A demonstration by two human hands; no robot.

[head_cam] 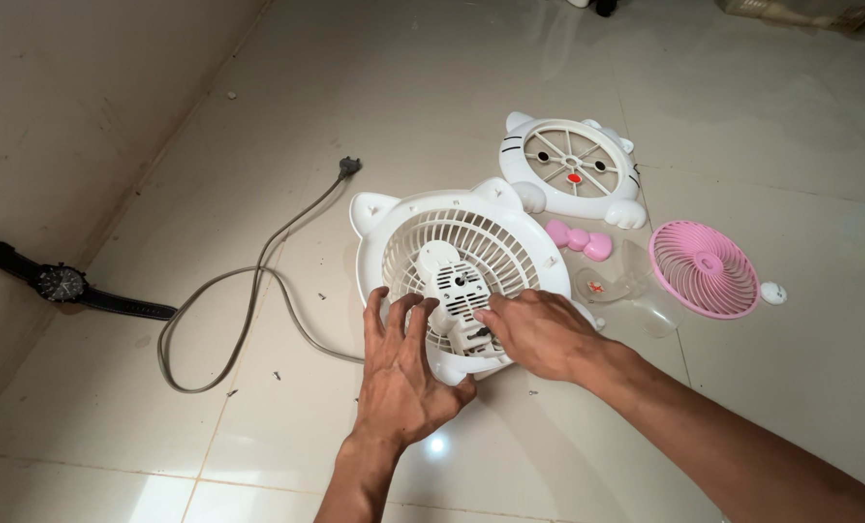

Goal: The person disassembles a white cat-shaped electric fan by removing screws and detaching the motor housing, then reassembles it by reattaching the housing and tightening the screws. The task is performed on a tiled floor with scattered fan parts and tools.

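Fan rear housing (452, 237): white plastic, cat-eared, with a round slatted grille; lies flat on the tiled floor (452, 107), ears pointing away from the person. A white motor cover (455, 291) with vent slots sits at the centre of the grille.

Left hand (401, 373): palm down on the near edge of the housing, fingers (394, 320) spread and released, resting on the grille just left of the motor cover.

Right hand (541, 334): laid on the near right part of the housing, fingers (495, 320) bent toward the lower end of the motor cover and touching it; whether they pinch anything there cannot be told.

Grey power cord (248, 291): runs from under the housing in a loop over the floor, plug (348, 167) at the far end.

Front cover (573, 169): white, cat-faced, spoked; just beyond the housing.

Pink bow (578, 239): between cover and housing.

Clear fan blade (636, 286): right of the housing.

Pink round grille (706, 269): beside the blade; small white knob (772, 292) next to it.

Black wristwatch (60, 283): far left, by the wall.
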